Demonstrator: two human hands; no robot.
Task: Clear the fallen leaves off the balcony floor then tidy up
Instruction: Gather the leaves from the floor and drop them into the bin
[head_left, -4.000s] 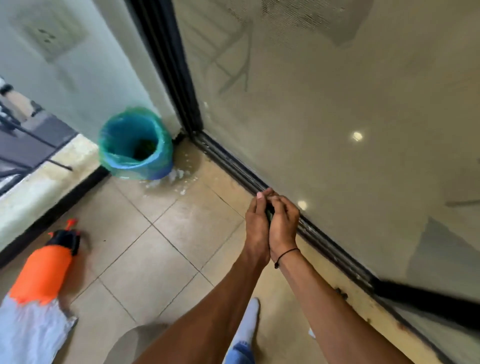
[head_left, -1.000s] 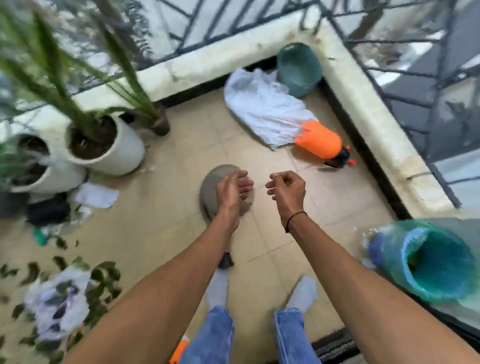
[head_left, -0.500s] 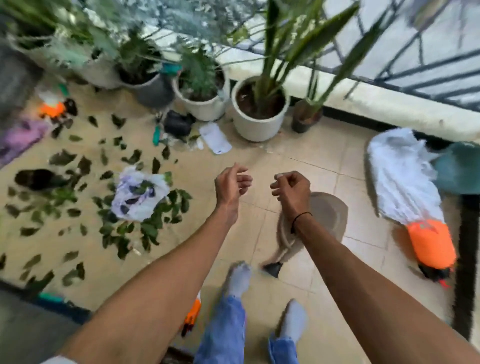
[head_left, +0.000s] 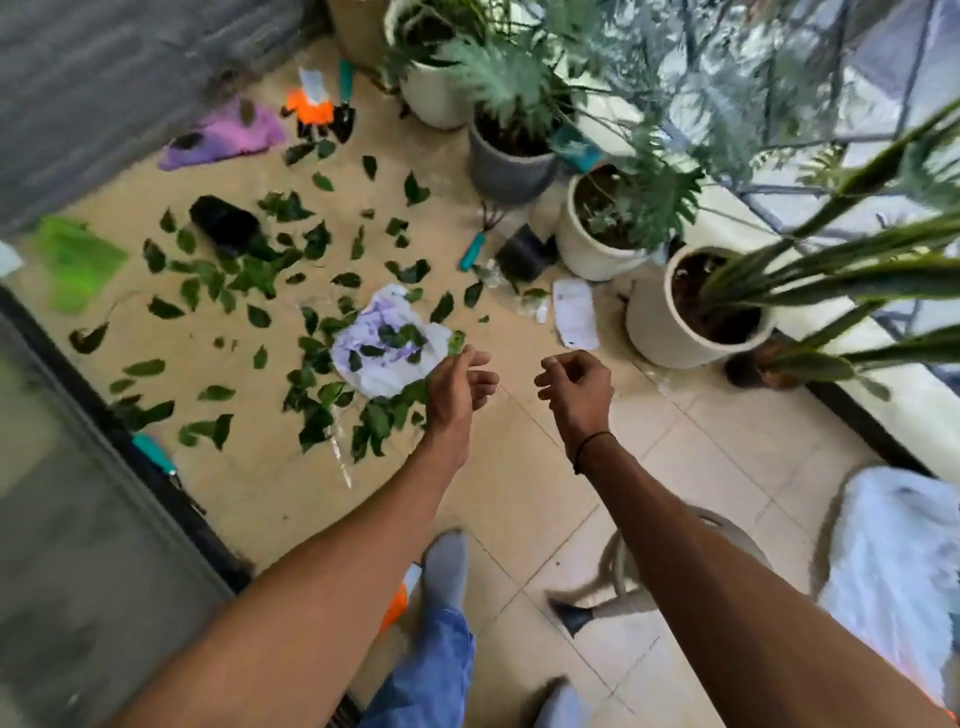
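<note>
Several dark green fallen leaves (head_left: 249, 275) lie scattered over the beige tiled balcony floor (head_left: 519, 499), thickest left of centre. More leaves sit on a crumpled white and lilac sheet (head_left: 387, 358). My left hand (head_left: 460, 387) hovers above the sheet's right edge with its fingers loosely curled and nothing in them. My right hand (head_left: 576, 389) hangs beside it, also loosely curled and empty, with a black band on the wrist. Neither hand touches the leaves.
Potted plants (head_left: 675, 322) line the railing at right. On the floor lie a tipped black pot (head_left: 223, 223), a green bag (head_left: 78, 260), a purple cloth (head_left: 228, 135), orange gloves (head_left: 309, 106), a teal hand rake (head_left: 472, 249), a stool (head_left: 727, 535) and a white cloth (head_left: 904, 571). The sliding door track (head_left: 156, 467) runs on the left.
My view has swung left from the bin corner and door track to the leaf-strewn floor. Both hands left the door track and stay raised and empty.
</note>
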